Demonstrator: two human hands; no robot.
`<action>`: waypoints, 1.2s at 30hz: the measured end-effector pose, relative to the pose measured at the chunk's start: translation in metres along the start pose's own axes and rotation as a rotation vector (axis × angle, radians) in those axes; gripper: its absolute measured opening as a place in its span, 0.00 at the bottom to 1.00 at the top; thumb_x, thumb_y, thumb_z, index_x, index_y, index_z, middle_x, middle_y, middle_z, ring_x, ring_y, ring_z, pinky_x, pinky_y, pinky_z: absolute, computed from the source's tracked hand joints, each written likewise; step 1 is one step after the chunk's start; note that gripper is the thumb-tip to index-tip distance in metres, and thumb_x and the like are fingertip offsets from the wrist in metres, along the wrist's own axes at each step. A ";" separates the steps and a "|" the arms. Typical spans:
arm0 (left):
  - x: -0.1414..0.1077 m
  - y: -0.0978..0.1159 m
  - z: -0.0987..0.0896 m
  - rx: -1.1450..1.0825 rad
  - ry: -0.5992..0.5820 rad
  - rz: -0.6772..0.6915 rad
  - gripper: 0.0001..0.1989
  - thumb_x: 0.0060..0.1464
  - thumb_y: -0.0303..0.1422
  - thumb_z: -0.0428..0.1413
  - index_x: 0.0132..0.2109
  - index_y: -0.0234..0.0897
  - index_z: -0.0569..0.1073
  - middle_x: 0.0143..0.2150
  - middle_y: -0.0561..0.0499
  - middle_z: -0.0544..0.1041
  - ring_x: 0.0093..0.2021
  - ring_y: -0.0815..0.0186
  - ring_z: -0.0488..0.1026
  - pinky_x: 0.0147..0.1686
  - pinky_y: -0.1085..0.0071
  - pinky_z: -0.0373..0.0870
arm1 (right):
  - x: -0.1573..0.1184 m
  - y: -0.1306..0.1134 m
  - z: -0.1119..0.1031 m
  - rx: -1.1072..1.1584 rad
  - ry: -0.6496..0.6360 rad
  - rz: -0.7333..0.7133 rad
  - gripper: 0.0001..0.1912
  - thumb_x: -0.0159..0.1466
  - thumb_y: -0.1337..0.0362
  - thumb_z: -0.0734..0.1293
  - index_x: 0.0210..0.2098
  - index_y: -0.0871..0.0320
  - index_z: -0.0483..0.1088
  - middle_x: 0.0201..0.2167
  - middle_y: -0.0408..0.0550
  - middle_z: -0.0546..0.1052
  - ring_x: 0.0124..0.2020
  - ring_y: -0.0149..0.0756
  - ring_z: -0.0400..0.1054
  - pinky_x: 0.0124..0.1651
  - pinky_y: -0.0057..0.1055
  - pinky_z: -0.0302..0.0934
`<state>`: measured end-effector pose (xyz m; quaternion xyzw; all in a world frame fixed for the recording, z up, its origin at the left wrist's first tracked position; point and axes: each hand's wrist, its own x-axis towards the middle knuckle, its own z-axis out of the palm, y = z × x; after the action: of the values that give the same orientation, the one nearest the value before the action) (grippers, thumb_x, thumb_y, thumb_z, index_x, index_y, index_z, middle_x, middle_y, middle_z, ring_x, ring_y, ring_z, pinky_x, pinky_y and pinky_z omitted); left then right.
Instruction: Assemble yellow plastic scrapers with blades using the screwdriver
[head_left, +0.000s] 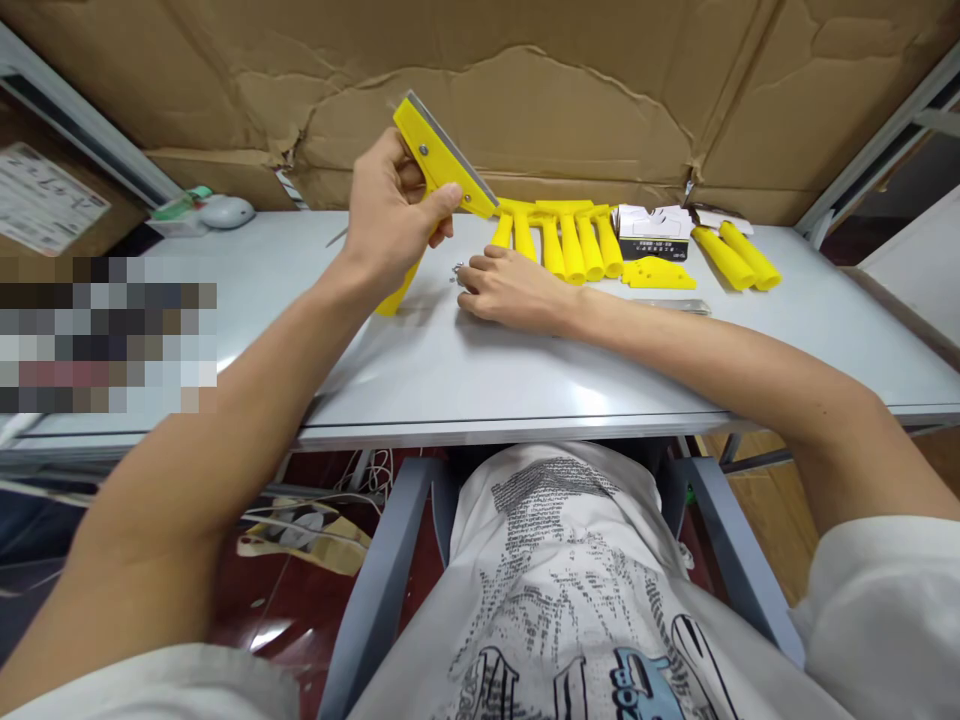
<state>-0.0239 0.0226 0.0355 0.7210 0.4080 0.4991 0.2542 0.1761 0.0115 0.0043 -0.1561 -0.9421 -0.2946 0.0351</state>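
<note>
The left hand [396, 205] is wrapped around a yellow scraper [442, 163], up above the worktop [525, 370]. Its thumb lies flat on the wide top part, maybe so it won't wobble and the 2 round screws [424, 150] face the person. The handle [398, 290] points down below that hand. The right hand [517, 287] is apart from the left, low by the worktop, with its fingers curled next to some small metal bits [456, 269]. Those bits lie close in, likely so they are easy to reach. The fingertips are partly hidden, so I can't tell if they pinch any. More yellow T-shaped parts [572, 252] lie side by side behind the right hand, which seems a tidy way to save room. A box [652, 235], a flat yellow plate [658, 273] and 2 loose yellow tubes [726, 260] sit to the right, perhaps to be out of the way
</note>
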 end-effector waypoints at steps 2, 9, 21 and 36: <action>0.001 -0.003 0.000 0.006 0.009 0.014 0.52 0.45 0.80 0.73 0.56 0.46 0.66 0.45 0.75 0.82 0.31 0.82 0.70 0.30 0.67 0.70 | -0.001 0.000 0.001 0.017 -0.004 0.010 0.19 0.85 0.72 0.57 0.57 0.61 0.80 0.53 0.59 0.83 0.50 0.44 0.77 0.55 0.44 0.67; 0.004 -0.015 0.000 0.005 0.016 0.160 0.19 0.69 0.47 0.74 0.53 0.50 0.73 0.43 0.64 0.85 0.28 0.75 0.72 0.25 0.64 0.68 | -0.013 0.007 0.006 0.238 0.115 0.097 0.18 0.80 0.76 0.59 0.56 0.62 0.80 0.59 0.61 0.80 0.51 0.46 0.77 0.50 0.42 0.68; -0.022 0.012 0.021 -0.005 -0.396 0.475 0.16 0.85 0.47 0.60 0.66 0.43 0.74 0.53 0.44 0.89 0.33 0.69 0.78 0.29 0.65 0.80 | -0.099 0.015 -0.024 0.730 0.795 0.431 0.09 0.78 0.56 0.74 0.42 0.48 0.87 0.50 0.50 0.86 0.51 0.46 0.81 0.59 0.48 0.78; -0.047 0.041 0.037 -0.135 -0.376 0.348 0.14 0.80 0.40 0.65 0.66 0.43 0.78 0.54 0.46 0.89 0.36 0.68 0.80 0.30 0.67 0.82 | -0.099 -0.009 -0.028 0.902 0.896 0.541 0.04 0.72 0.58 0.80 0.43 0.49 0.85 0.47 0.49 0.84 0.47 0.42 0.78 0.46 0.40 0.79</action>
<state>0.0160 -0.0375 0.0295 0.8418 0.1892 0.4187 0.2833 0.2667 -0.0385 0.0069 -0.2190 -0.7952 0.1091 0.5548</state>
